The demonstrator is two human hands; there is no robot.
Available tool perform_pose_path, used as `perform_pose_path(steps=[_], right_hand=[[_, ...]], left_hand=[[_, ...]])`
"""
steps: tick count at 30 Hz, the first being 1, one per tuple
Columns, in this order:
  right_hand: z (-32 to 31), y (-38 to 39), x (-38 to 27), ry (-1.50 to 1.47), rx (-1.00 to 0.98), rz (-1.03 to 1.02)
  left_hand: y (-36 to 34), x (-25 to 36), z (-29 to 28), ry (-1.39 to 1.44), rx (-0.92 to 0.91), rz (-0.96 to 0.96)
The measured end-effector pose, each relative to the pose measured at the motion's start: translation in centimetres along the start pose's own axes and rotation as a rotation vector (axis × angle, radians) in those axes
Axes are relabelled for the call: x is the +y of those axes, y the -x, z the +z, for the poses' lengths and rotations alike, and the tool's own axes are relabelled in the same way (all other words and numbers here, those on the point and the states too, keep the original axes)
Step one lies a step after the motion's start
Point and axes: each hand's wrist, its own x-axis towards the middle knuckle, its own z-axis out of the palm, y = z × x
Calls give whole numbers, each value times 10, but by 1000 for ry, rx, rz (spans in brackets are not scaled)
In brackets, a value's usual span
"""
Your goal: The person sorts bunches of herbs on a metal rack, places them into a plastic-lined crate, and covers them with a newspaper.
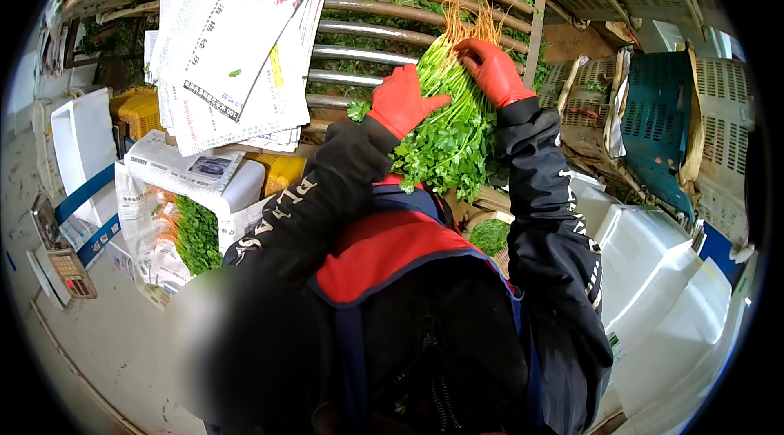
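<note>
A bunch of coriander-like leafy herbs lies between my hands, its pale stems running up to thin orange-brown roots at the far end. My left hand, in a red rubber glove, grips the bunch from the left, its thumb across the stems. The other fingers are curled and partly hidden. My right hand, gloved the same way, is closed on the stems just below the roots; what its fingertips pinch is partly hidden. Leaves spread toward my body. Beneath the bunch is a rack of metal bars.
Stacked newspaper sheets cover the rack's left part. At lower left, another rooted bunch rests on newspaper near a calculator. Plastic crates line the right side, with white foam boxes nearer me. Loose greens lie under the bars.
</note>
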Motion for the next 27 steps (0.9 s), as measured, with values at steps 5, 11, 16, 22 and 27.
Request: perform_pose_path(steps=[5, 11, 16, 22, 27], right_hand=[[-7, -15, -5, 158, -133, -187], [-8, -29, -14, 521, -289, -213], [-4, -25, 0, 557, -172, -281], [5, -19, 2, 489, -45, -110], [8, -17, 15, 491, 38, -96]], left_hand=[[1, 2, 5, -72, 6, 14], [-3, -3, 7, -82, -10, 17], [-6, -6, 1, -56, -56, 40], [-9, -2, -4, -107, -66, 79], [-15, -4, -7, -77, -39, 75]])
